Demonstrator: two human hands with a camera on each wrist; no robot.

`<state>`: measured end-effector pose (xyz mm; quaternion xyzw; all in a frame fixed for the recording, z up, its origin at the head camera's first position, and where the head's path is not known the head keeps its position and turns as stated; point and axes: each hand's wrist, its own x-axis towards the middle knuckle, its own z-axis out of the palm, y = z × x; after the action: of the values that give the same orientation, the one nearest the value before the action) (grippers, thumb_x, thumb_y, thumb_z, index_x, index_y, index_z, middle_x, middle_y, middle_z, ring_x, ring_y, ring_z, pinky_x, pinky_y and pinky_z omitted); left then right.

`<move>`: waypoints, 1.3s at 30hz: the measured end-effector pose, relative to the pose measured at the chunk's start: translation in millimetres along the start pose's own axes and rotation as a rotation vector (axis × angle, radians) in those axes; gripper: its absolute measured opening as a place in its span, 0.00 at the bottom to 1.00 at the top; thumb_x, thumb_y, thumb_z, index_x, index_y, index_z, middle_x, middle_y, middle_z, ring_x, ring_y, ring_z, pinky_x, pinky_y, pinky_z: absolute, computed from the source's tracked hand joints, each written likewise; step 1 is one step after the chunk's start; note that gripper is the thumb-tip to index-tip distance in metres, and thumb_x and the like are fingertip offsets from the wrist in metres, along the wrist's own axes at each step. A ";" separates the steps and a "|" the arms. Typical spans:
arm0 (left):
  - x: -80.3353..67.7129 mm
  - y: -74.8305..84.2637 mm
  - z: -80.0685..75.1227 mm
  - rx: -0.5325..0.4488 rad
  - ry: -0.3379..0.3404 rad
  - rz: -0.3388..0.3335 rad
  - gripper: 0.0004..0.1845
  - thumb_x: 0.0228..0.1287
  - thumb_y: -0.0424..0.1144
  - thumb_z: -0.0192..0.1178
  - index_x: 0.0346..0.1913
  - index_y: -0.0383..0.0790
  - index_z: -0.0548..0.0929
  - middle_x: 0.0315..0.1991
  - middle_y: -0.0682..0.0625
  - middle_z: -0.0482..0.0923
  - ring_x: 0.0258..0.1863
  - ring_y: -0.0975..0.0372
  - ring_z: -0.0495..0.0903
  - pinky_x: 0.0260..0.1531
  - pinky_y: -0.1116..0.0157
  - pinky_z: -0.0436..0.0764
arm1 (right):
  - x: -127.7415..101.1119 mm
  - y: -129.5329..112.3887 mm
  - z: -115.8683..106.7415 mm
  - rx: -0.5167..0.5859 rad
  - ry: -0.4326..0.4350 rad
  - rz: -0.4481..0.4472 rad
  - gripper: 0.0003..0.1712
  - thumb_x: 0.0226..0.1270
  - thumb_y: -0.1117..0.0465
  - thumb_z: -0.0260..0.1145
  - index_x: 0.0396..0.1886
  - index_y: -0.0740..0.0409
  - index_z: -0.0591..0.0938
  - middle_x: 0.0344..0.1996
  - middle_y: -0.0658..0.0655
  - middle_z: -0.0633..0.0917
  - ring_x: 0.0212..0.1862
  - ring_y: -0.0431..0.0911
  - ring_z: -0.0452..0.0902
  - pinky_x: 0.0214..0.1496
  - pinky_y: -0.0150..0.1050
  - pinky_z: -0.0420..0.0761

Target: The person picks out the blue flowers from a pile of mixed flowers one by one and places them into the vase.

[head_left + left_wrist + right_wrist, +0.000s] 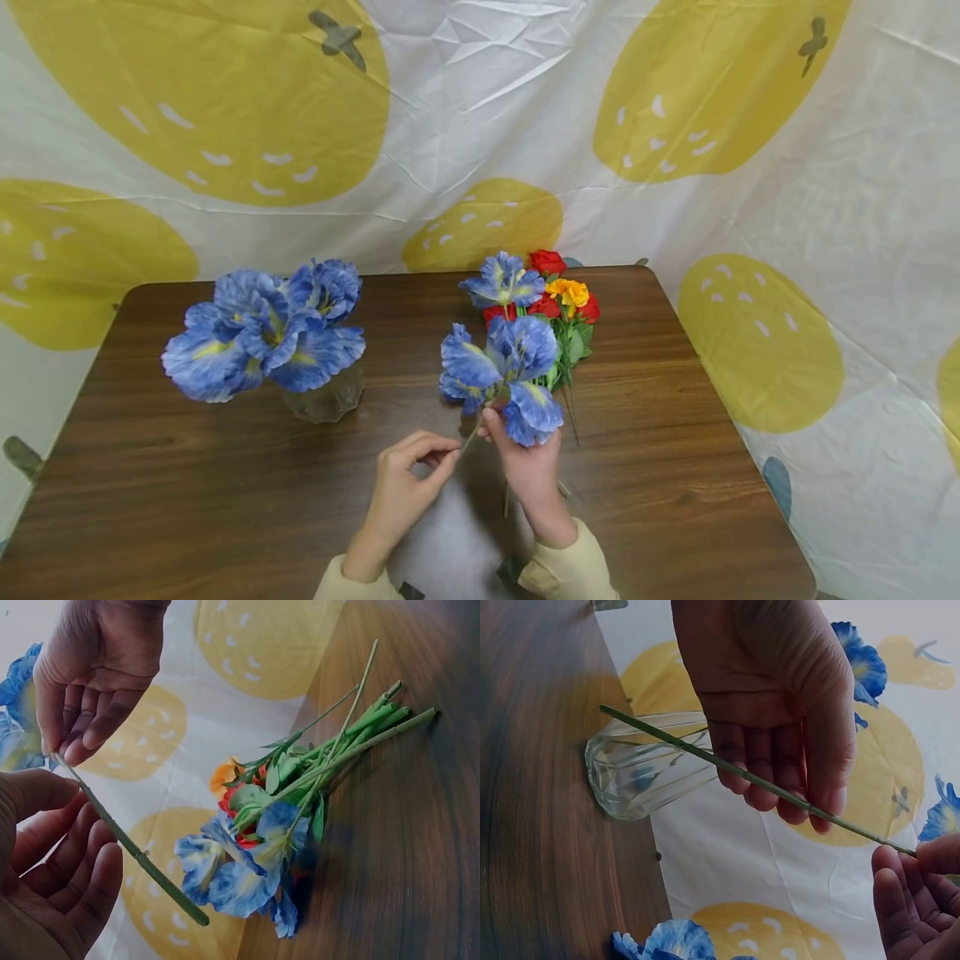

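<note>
A blue artificial iris with yellow streaks is held between both hands above the table. Just under its bloom, the right hand pinches the thin green stem between thumb and fingertips. Farther down, the left hand grips the same stem with thumb and forefinger, its other fingers loosely bent. In the left wrist view the stem's cut end sticks out past the left hand. Left of the hands stands a clear glass vase holding several big blue irises.
Behind the held flower lies a bunch with another blue iris, red roses and an orange flower, stems pointing toward the person. All rest on a dark wooden table against a fruit-print cloth.
</note>
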<state>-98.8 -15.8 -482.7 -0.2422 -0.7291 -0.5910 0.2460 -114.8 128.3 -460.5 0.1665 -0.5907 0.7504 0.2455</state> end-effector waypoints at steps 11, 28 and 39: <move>8.3 20.4 -4.0 0.000 -0.004 -0.013 0.11 0.38 0.12 0.65 0.25 0.27 0.82 0.21 0.44 0.78 0.18 0.59 0.76 0.16 0.71 0.77 | -2.5 1.2 3.5 0.002 -0.013 -0.019 0.09 0.50 0.88 0.58 0.31 0.84 0.69 0.28 0.48 0.82 0.25 0.37 0.80 0.27 0.30 0.81; -6.3 -12.9 -4.8 0.062 0.073 0.032 0.13 0.39 0.14 0.65 0.29 0.31 0.83 0.25 0.44 0.81 0.22 0.60 0.79 0.23 0.75 0.79 | -10.4 4.2 0.4 -0.212 -0.065 0.020 0.12 0.45 0.86 0.62 0.34 0.81 0.76 0.25 0.72 0.81 0.31 0.35 0.80 0.31 0.34 0.83; 18.7 -15.5 -50.4 0.255 0.356 0.027 0.08 0.40 0.19 0.66 0.28 0.30 0.83 0.23 0.46 0.81 0.25 0.66 0.78 0.30 0.77 0.76 | -12.7 3.2 -10.6 -0.231 -0.057 0.095 0.02 0.60 0.78 0.60 0.32 0.77 0.77 0.21 0.72 0.79 0.26 0.36 0.80 0.27 0.35 0.83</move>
<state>-119.4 -66.9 -473.1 -0.1107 -0.7397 -0.5240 0.4074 -105.7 135.8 -472.6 0.1301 -0.6871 0.6833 0.2101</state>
